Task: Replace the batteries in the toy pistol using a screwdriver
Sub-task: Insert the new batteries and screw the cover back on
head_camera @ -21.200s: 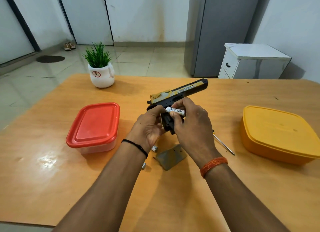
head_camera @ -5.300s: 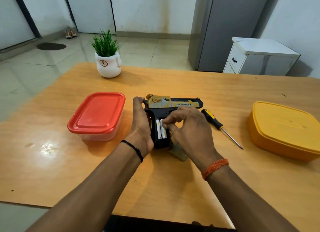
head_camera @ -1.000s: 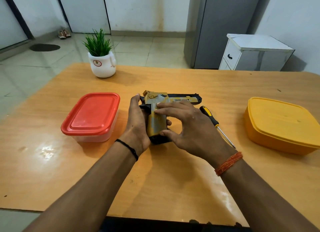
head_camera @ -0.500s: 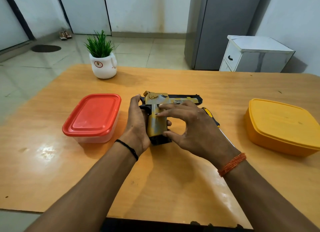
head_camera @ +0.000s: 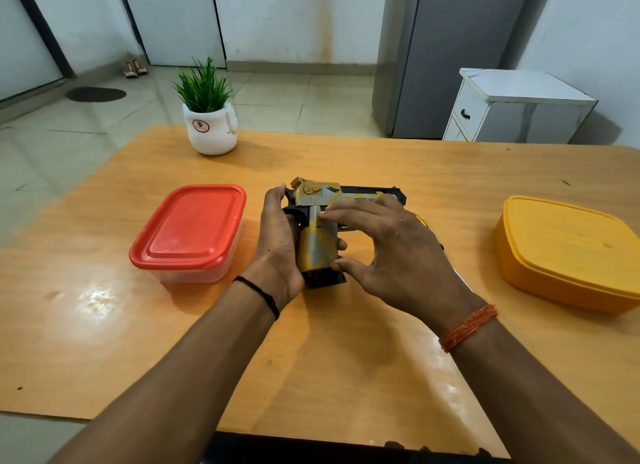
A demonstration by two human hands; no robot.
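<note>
Toy pistol (head_camera: pixel 313 200): laid flat at table (head_camera: pixel 104 307) centre. Grip steadied by left hand (head_camera: pixel 278 242), fingers wrapped round it. Battery cover (head_camera: pixel 318 245) pressed into place by right hand (head_camera: pixel 391 252), fingers extended. Step judged: cover refitting. Next required: screwdriver (head_camera: pixel 420 220), right of pistol, largely hidden; screw not visible.

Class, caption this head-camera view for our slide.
Both hands, left and right, press the yellow-grey grip cover onto the toy pistol.
</note>
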